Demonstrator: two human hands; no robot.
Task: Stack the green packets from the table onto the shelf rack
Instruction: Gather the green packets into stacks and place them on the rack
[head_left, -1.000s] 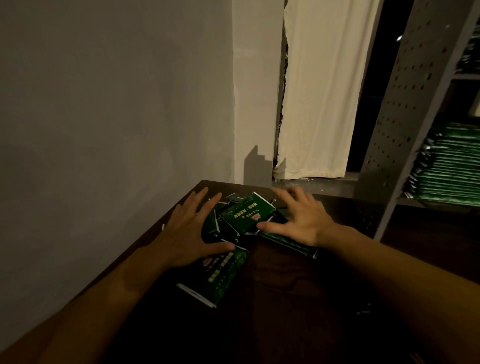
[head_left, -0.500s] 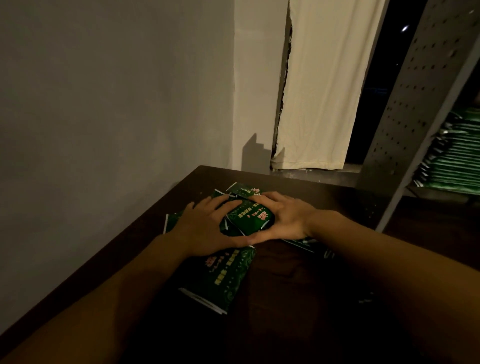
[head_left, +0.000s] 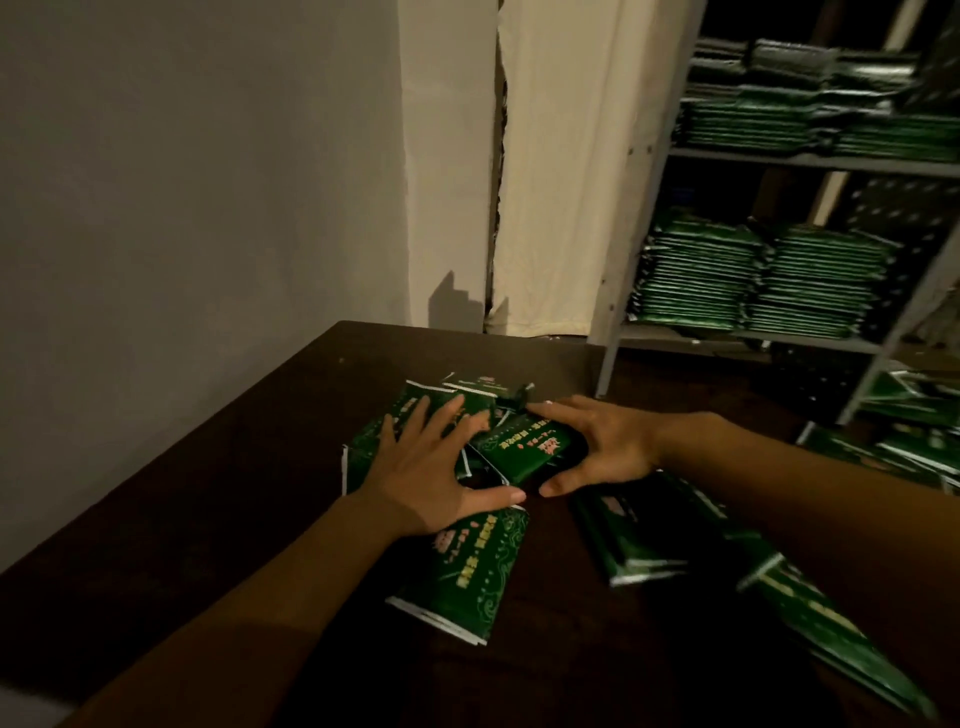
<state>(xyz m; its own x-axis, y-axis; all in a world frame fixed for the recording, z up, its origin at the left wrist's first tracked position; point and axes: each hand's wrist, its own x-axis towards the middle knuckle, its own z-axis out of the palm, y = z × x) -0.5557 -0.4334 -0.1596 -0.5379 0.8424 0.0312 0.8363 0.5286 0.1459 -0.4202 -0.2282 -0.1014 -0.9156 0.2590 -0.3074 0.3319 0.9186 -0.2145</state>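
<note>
Several green packets (head_left: 467, 571) lie in a loose heap on the dark table (head_left: 218, 493). My left hand (head_left: 426, 473) rests flat on the left part of the heap, fingers spread. My right hand (head_left: 597, 447) touches the right side of the top packet (head_left: 524, 447), with straight fingers along its far edge and the thumb at its near edge. The two thumbs almost meet. At the right stands the grey shelf rack (head_left: 779, 158), with stacks of green packets (head_left: 753, 280) on it.
More green packets lie on the table under my right forearm (head_left: 634, 540) and at the lower right (head_left: 831, 623). A grey wall runs along the table's left side. A cream curtain (head_left: 561, 182) hangs behind the table's far edge, beside the rack's upright (head_left: 608, 353).
My hands closed in on the heap from both sides and have now eased slightly apart around the top packet. The view has swung right, showing more of the rack.
</note>
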